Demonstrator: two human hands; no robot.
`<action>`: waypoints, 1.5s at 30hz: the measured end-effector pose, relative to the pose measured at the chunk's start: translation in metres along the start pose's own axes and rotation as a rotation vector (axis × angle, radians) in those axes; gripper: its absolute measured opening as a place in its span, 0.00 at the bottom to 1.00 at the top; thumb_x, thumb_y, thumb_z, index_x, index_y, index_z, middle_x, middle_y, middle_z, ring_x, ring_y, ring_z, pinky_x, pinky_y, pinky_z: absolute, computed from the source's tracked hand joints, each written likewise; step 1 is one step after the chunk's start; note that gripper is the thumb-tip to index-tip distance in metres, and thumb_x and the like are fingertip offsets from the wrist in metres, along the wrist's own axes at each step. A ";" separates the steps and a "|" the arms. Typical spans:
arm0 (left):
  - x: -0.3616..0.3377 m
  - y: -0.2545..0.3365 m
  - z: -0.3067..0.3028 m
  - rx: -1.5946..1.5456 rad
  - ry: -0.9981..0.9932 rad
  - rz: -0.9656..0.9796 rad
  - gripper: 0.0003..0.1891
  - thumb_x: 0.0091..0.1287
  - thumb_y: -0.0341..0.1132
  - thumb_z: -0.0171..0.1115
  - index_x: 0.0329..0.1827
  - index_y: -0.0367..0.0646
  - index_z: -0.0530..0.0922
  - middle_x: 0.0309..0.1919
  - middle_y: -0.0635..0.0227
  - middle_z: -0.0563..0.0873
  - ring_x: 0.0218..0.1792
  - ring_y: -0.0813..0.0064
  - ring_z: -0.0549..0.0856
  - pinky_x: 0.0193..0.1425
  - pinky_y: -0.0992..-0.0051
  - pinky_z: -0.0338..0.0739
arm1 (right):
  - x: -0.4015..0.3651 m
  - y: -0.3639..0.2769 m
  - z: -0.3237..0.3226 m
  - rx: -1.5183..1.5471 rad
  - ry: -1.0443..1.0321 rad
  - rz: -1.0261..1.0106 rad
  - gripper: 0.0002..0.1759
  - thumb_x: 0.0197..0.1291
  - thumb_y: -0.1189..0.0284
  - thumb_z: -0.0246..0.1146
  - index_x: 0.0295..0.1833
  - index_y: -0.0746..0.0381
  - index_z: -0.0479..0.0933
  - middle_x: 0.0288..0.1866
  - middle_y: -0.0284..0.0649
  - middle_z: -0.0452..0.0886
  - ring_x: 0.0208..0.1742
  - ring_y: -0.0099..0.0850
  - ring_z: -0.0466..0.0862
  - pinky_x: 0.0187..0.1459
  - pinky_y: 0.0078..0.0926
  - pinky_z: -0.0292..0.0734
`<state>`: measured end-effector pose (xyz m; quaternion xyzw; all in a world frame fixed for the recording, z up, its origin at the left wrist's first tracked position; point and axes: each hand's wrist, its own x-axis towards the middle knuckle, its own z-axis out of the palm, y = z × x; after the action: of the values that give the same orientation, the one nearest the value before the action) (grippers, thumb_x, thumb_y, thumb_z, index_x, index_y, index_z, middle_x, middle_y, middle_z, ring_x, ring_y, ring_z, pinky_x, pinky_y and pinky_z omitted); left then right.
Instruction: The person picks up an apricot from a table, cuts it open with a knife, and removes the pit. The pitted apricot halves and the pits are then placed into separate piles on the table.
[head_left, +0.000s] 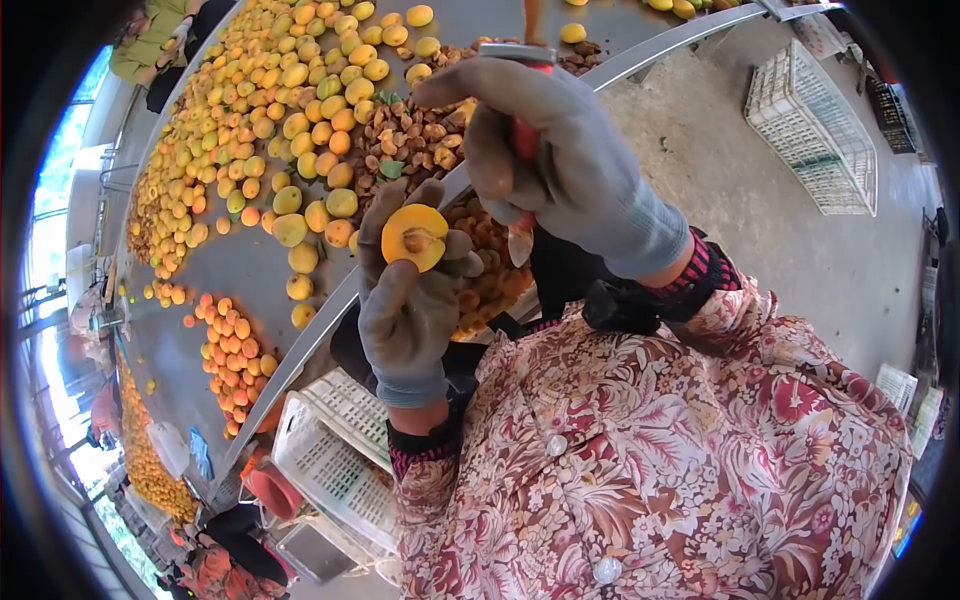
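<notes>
In my gloved left hand (408, 305) is a halved apricot (396, 236), its cut face up with a brown hollow in the middle. Thumb and fingers grip it by the edge. Up and to the right, my gloved right hand (575, 150) is wrapped round a red-handled knife (526, 138). Its short pointed blade sticks out below the fist, clear of the fruit, and a flat metal end shows above. Beneath the hands lie many cut apricots (490, 290), partly hidden by my arms. Just past my left fingertips is a heap of brown pits (405, 140).
Whole apricots (260, 90) spread over the metal table (195, 335), whose raised rim (310, 335) runs before me. White plastic crates stand at lower left (340, 470) and on the floor at right (810, 130). Other people (155, 45) are at the table's far side and lower left.
</notes>
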<state>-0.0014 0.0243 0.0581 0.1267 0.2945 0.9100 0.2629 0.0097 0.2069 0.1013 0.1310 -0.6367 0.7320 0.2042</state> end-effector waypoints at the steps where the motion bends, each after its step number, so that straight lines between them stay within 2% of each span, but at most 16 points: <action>1: 0.000 -0.001 0.001 0.007 0.011 0.013 0.32 0.61 0.29 0.56 0.70 0.39 0.57 0.62 0.45 0.68 0.50 0.57 0.81 0.52 0.61 0.79 | 0.000 -0.010 0.000 0.088 0.049 0.142 0.23 0.72 0.62 0.41 0.55 0.66 0.73 0.18 0.31 0.69 0.14 0.19 0.63 0.19 0.18 0.63; 3: 0.002 -0.003 0.001 0.030 -0.012 -0.003 0.32 0.61 0.29 0.56 0.70 0.39 0.57 0.62 0.46 0.68 0.51 0.58 0.80 0.52 0.61 0.79 | 0.001 -0.011 -0.005 0.168 0.102 0.285 0.22 0.71 0.62 0.42 0.54 0.67 0.74 0.18 0.31 0.69 0.14 0.18 0.63 0.19 0.18 0.63; 5: 0.002 -0.005 0.003 0.054 -0.039 -0.021 0.33 0.61 0.29 0.56 0.71 0.39 0.56 0.62 0.46 0.68 0.52 0.59 0.80 0.52 0.62 0.79 | 0.007 0.002 -0.009 0.460 0.241 -0.056 0.11 0.66 0.76 0.49 0.49 0.67 0.74 0.22 0.36 0.77 0.15 0.17 0.70 0.17 0.14 0.66; 6: 0.001 -0.006 0.006 0.061 -0.026 -0.062 0.33 0.61 0.28 0.56 0.71 0.39 0.56 0.61 0.47 0.69 0.53 0.59 0.80 0.52 0.62 0.79 | 0.009 0.000 -0.008 0.455 0.248 -0.059 0.11 0.66 0.76 0.49 0.49 0.67 0.74 0.22 0.36 0.77 0.15 0.17 0.70 0.17 0.14 0.66; 8: 0.001 -0.008 0.009 0.065 -0.018 -0.110 0.33 0.61 0.28 0.57 0.70 0.39 0.56 0.61 0.48 0.69 0.53 0.58 0.80 0.52 0.62 0.79 | 0.015 -0.006 -0.005 0.366 0.189 -0.101 0.23 0.74 0.62 0.41 0.55 0.70 0.70 0.20 0.36 0.67 0.18 0.21 0.66 0.25 0.19 0.66; 9: 0.002 -0.008 0.008 0.051 -0.028 -0.148 0.33 0.61 0.28 0.56 0.70 0.39 0.55 0.59 0.48 0.71 0.52 0.59 0.80 0.51 0.62 0.79 | 0.017 0.000 0.000 0.072 0.324 -0.306 0.11 0.65 0.73 0.50 0.46 0.67 0.75 0.20 0.37 0.78 0.12 0.17 0.68 0.16 0.14 0.64; 10: 0.002 -0.008 0.008 0.039 -0.036 -0.186 0.33 0.61 0.28 0.56 0.70 0.38 0.55 0.57 0.49 0.72 0.51 0.59 0.80 0.51 0.61 0.79 | 0.016 -0.001 0.000 0.070 0.328 -0.305 0.11 0.65 0.73 0.50 0.46 0.67 0.75 0.20 0.37 0.78 0.12 0.17 0.68 0.16 0.14 0.64; 12: 0.001 -0.011 0.017 0.025 -0.005 -0.188 0.33 0.61 0.29 0.56 0.70 0.37 0.55 0.55 0.50 0.74 0.49 0.59 0.81 0.50 0.61 0.80 | 0.016 -0.006 0.004 0.365 0.314 0.161 0.22 0.69 0.60 0.45 0.50 0.67 0.76 0.17 0.33 0.71 0.13 0.18 0.66 0.19 0.18 0.65; 17: 0.002 -0.014 0.013 0.059 0.006 -0.188 0.30 0.64 0.30 0.53 0.69 0.36 0.55 0.52 0.52 0.76 0.47 0.59 0.82 0.49 0.59 0.80 | 0.014 -0.008 0.013 0.334 0.335 0.261 0.18 0.69 0.63 0.48 0.49 0.65 0.77 0.18 0.33 0.74 0.13 0.17 0.68 0.17 0.15 0.63; 19: 0.003 -0.018 0.011 0.048 0.037 -0.131 0.27 0.66 0.32 0.50 0.68 0.37 0.56 0.53 0.54 0.75 0.46 0.61 0.81 0.49 0.59 0.79 | 0.016 -0.006 0.017 0.508 0.377 0.328 0.10 0.61 0.69 0.57 0.41 0.64 0.77 0.18 0.35 0.77 0.13 0.18 0.73 0.14 0.13 0.63; 26: 0.008 -0.037 0.014 0.045 0.186 -0.061 0.23 0.70 0.31 0.46 0.67 0.39 0.58 0.53 0.60 0.75 0.44 0.66 0.80 0.51 0.63 0.76 | 0.014 0.008 0.025 0.476 0.541 0.292 0.08 0.63 0.69 0.57 0.42 0.62 0.77 0.20 0.30 0.74 0.15 0.18 0.74 0.16 0.12 0.66; 29: 0.009 -0.044 0.015 -0.055 0.289 -0.087 0.22 0.70 0.30 0.46 0.66 0.40 0.59 0.53 0.60 0.75 0.45 0.67 0.80 0.52 0.65 0.76 | 0.012 0.008 0.037 0.247 0.576 0.170 0.12 0.66 0.68 0.53 0.48 0.62 0.77 0.18 0.33 0.76 0.14 0.18 0.72 0.16 0.14 0.64; 32: 0.013 -0.044 0.032 0.004 0.330 0.047 0.21 0.70 0.29 0.46 0.65 0.40 0.59 0.53 0.60 0.75 0.46 0.68 0.80 0.52 0.67 0.76 | 0.013 0.017 0.032 0.399 0.571 0.170 0.12 0.66 0.69 0.52 0.49 0.62 0.77 0.18 0.33 0.76 0.15 0.18 0.72 0.17 0.14 0.64; 37: 0.013 -0.027 0.012 -0.019 0.038 -0.041 0.25 0.68 0.29 0.48 0.68 0.40 0.57 0.55 0.55 0.74 0.48 0.64 0.80 0.49 0.67 0.77 | 0.020 0.007 0.012 0.416 0.463 0.113 0.18 0.69 0.66 0.46 0.53 0.67 0.74 0.21 0.35 0.73 0.14 0.20 0.65 0.20 0.19 0.66; 44: 0.006 -0.022 0.002 -0.175 -0.049 -0.236 0.27 0.67 0.35 0.52 0.68 0.39 0.58 0.52 0.50 0.75 0.44 0.62 0.81 0.47 0.64 0.78 | 0.015 0.001 0.012 0.435 0.330 0.092 0.18 0.68 0.68 0.46 0.52 0.68 0.74 0.20 0.35 0.73 0.14 0.19 0.63 0.18 0.19 0.65; 45: 0.003 -0.024 0.003 -0.259 -0.052 -0.216 0.27 0.69 0.39 0.51 0.68 0.40 0.57 0.53 0.54 0.75 0.46 0.62 0.78 0.52 0.62 0.73 | 0.014 -0.001 0.015 0.391 0.329 0.116 0.18 0.67 0.68 0.46 0.51 0.68 0.75 0.19 0.35 0.73 0.13 0.19 0.64 0.18 0.18 0.63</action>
<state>0.0069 0.0440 0.0465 0.0828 0.1798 0.9032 0.3810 -0.0037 0.1939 0.1106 0.0104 -0.4476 0.8632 0.2334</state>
